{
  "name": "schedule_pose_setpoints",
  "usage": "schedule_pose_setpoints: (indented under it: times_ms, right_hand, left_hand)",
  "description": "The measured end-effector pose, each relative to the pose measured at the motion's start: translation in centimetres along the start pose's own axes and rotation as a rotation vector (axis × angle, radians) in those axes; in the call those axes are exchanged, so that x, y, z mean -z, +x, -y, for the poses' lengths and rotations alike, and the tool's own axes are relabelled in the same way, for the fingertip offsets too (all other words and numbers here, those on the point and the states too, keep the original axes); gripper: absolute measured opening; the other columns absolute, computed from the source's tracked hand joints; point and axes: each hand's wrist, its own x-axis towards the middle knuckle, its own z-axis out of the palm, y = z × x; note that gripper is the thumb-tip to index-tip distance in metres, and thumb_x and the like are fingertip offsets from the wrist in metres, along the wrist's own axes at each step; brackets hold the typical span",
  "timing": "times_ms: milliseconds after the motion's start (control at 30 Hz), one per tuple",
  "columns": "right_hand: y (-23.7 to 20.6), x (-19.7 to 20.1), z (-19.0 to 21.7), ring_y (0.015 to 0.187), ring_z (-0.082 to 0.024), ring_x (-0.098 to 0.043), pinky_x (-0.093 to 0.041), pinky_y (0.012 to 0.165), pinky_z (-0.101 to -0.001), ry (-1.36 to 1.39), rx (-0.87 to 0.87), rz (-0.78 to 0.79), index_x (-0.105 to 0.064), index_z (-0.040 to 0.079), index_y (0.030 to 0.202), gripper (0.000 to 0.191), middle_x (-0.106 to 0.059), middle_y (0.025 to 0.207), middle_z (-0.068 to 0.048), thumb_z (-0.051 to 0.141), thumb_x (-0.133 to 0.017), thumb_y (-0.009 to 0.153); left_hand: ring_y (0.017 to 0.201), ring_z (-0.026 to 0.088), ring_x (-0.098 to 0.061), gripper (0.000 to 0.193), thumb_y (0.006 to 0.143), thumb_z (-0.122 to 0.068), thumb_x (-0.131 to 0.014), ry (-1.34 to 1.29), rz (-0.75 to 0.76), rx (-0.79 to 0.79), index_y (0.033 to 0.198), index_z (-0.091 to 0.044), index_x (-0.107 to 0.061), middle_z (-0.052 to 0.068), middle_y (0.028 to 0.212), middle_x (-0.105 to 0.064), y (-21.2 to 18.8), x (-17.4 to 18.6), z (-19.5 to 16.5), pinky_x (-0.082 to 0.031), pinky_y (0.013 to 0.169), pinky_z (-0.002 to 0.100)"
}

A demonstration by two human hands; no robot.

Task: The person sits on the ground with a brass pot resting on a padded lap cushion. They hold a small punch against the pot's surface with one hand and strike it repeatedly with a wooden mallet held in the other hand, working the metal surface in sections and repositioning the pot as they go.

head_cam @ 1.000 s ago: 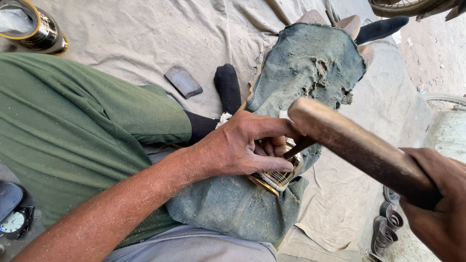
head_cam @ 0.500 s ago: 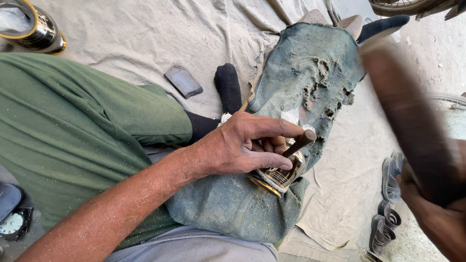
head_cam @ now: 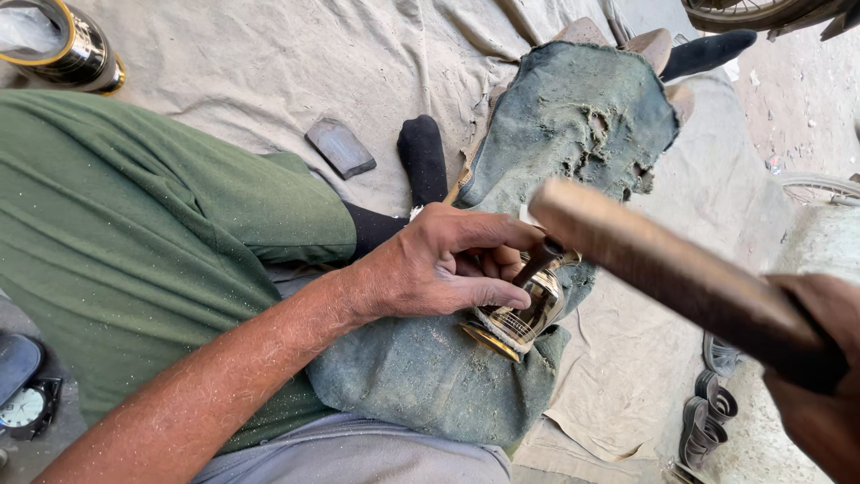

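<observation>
While the left hand [head_cam: 439, 269] grips a thin dark metal punch [head_cam: 536, 263], fingers curled round it, its tip is set on a small shiny brass-and-silver cylindrical cup [head_cam: 520, 315]. That cup lies tilted on a worn grey-green denim pad [head_cam: 555, 143] spread over the lap. The right hand [head_cam: 820, 376] is closed round a thick brown wooden mallet handle [head_cam: 663, 269], held just above the punch. A flat grey stone block [head_cam: 340, 148] lies on the beige cloth sheet [head_cam: 233, 63], well apart.
</observation>
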Motion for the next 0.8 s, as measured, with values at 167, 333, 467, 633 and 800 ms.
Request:
schedule_pose_setpoints:
  times_ms: [167, 333, 467, 633, 800]
  right_hand:
    - [0.5, 0.8, -1.8, 0.075, -0.021, -0.072, -0.058, 0.07, -0.034, -0.006, 0.067, 0.08, -0.067, 0.002, 0.114, 0.036, -0.072, 0.083, -0.013, 0.0, -0.072, 0.079]
    - [-0.7, 0.1, -1.5, 0.076, -0.02, -0.073, -0.063, 0.073, -0.033, 0.067, -0.197, 0.22, -0.067, 0.011, 0.122, 0.047, -0.076, 0.088, -0.008, 0.009, -0.086, 0.078]
    - [-3.7, -3.9, 2.2, 0.095, -0.022, -0.075, -0.06, 0.087, -0.0369, 0.646, -0.233, 0.117, -0.066, 0.002, 0.116, 0.041, -0.075, 0.103, -0.013, 0.003, -0.083, 0.078]
    - [-8.1, -10.2, 7.2, 0.127, -0.027, -0.065, -0.058, 0.103, -0.0442, 1.378, -0.172, 0.022, -0.056, -0.006, 0.122, 0.049, -0.065, 0.141, -0.02, -0.009, -0.073, 0.076]
    - [-5.8, -12.3, 8.0, 0.114, -0.028, -0.069, -0.055, 0.099, -0.0443, 1.532, -0.413, 0.151, -0.053, -0.009, 0.135, 0.069, -0.063, 0.134, -0.024, -0.011, -0.073, 0.069]
  left_hand:
    - [0.074, -0.001, -0.06, 0.047, 0.088, -0.021, -0.086, 0.089, -0.048, -0.017, 0.13, -0.009, -0.066, -0.005, 0.087, -0.067, 0.4, -0.1, 0.0, -0.057, 0.067, 0.016]
    - [0.074, 0.001, -0.061, 0.045, 0.089, -0.018, -0.084, -0.017, -0.193, 0.029, 0.13, -0.01, -0.066, -0.004, 0.088, -0.069, -0.3, -0.5, -1.5, -0.056, 0.064, 0.018]
    - [0.083, 0.014, -0.071, 0.046, 0.085, -0.014, -0.083, 0.34, -0.271, 0.109, 0.128, -0.009, -0.069, 0.003, 0.093, -0.075, -0.6, 0.0, -2.9, -0.059, 0.069, 0.027]
    - [0.089, 0.026, -0.077, 0.048, 0.078, -0.009, -0.081, 0.681, -0.068, 0.227, 0.124, -0.011, -0.071, 0.013, 0.099, -0.079, 0.4, -0.1, -4.2, -0.058, 0.08, 0.037]
    - [0.089, 0.017, -0.077, 0.043, 0.083, -0.009, -0.08, 0.541, -0.153, 0.113, 0.125, -0.007, -0.071, 0.01, 0.104, -0.079, 0.4, -2.2, -5.6, -0.062, 0.078, 0.029]
